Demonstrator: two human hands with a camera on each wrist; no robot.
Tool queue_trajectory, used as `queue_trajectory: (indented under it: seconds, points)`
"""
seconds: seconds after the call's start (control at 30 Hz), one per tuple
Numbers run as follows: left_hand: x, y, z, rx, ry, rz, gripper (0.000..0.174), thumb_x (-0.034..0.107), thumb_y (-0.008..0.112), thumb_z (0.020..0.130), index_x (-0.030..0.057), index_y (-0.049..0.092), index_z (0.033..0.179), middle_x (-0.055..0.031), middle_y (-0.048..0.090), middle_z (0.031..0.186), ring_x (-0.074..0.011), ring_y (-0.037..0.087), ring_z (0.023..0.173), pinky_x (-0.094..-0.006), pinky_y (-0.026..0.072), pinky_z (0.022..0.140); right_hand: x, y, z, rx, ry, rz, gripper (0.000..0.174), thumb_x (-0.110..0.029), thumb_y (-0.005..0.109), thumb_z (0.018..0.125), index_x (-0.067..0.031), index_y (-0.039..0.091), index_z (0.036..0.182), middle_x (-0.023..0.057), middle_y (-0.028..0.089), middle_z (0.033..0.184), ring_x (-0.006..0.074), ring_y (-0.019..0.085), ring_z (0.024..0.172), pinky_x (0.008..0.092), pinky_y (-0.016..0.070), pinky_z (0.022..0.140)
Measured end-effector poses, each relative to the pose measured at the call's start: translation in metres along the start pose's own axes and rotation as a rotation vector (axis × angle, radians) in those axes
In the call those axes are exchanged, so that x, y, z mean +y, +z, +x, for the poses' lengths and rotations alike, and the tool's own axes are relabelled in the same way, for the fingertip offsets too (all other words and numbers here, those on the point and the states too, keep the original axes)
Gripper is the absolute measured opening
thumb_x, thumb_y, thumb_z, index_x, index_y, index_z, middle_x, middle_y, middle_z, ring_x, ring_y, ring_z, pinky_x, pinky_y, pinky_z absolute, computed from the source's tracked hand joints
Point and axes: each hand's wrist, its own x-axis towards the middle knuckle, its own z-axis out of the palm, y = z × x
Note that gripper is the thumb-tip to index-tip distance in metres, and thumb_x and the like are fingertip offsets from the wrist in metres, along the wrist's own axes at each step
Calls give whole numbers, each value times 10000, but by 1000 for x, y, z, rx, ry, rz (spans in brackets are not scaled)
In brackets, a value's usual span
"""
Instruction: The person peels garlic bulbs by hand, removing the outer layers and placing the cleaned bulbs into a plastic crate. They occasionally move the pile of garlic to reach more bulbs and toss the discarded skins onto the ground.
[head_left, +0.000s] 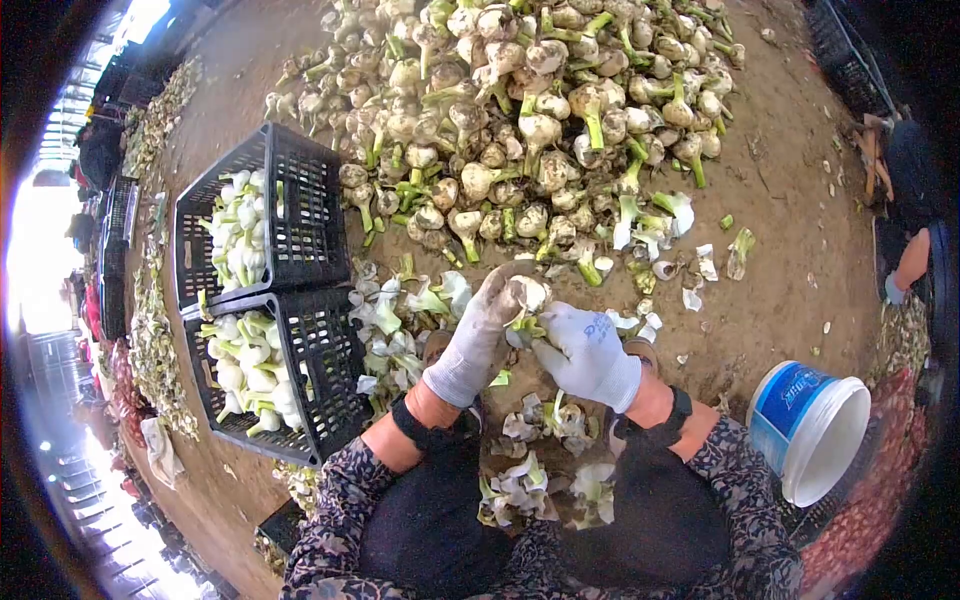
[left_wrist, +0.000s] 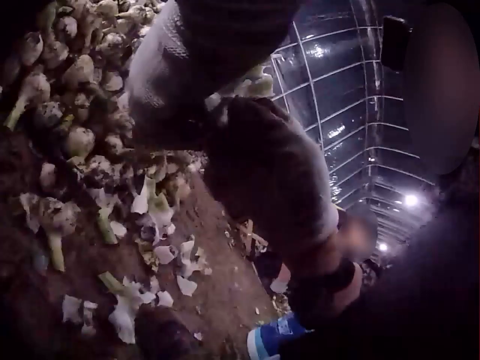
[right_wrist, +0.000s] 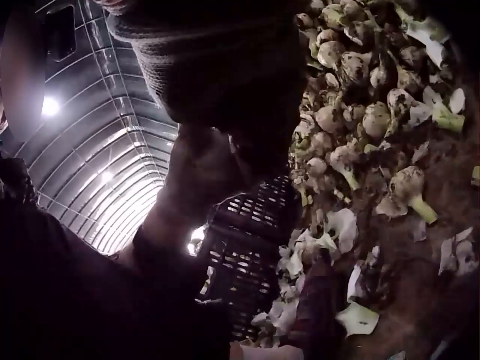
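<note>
Both hands wear pale work gloves and meet at a garlic bulb [head_left: 530, 292] in the middle of the head view. My left hand [head_left: 468, 345] grips the bulb from the left, its dirt-stained thumb and fingers around it. From the right, my right hand [head_left: 592, 357] pinches the green stem and loose skin [head_left: 522, 328] just below the bulb. Peeled-off skins [head_left: 520, 490] lie in the lap between the dark-clad legs. In both wrist views the gloves are dark and the bulb is mostly hidden.
A large heap of unpeeled garlic [head_left: 480, 130] covers the dirt floor ahead. Two black crates [head_left: 318, 345] with cleaned white garlic stand at left, skins [head_left: 390, 310] beside them. A white-and-blue bucket [head_left: 785, 415] tilts at right. Another person's gloved hand [head_left: 893, 290] shows at far right.
</note>
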Motion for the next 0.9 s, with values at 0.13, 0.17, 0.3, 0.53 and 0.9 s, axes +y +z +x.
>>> queue_trajectory:
  seconds: [0.13,0.17,0.3,0.53,0.9]
  points:
    - [4,-16,0,-140,-72,123,352,223,603,896,66,570,1209,-106,545,1222,-184,579,1039,-305,487,875,10,4,-2,17,-20,192,185,-164,636,850,-30,659,976,156,632,828,336,630,740,401,496,626]
    - [-2,-20,-4,-158,0,195,296,217,603,893,72,611,1151,-116,533,1232,-191,577,1042,-310,484,879,15,4,-4,10,-30,245,182,-154,631,856,-26,660,982,153,633,820,317,636,732,388,497,626]
    - [10,-6,-9,-215,63,238,117,130,587,916,93,696,940,-143,502,1233,-216,558,1059,-305,475,867,21,-9,-9,-97,392,799,187,-98,587,879,21,649,1009,38,672,848,108,593,745,292,484,666]
    - [12,-8,-3,-251,-53,258,395,92,671,859,24,501,1209,-33,614,1013,-90,604,854,-208,486,718,18,-42,-1,55,674,1083,233,-136,567,881,31,629,1031,44,653,857,94,598,740,230,473,662]
    - [8,-7,-8,-222,-169,-23,636,142,654,804,21,358,1354,-153,631,1070,-214,665,916,-290,559,717,71,-57,-10,-163,305,-465,453,-438,691,756,-84,648,1034,121,625,947,322,638,843,418,511,709]
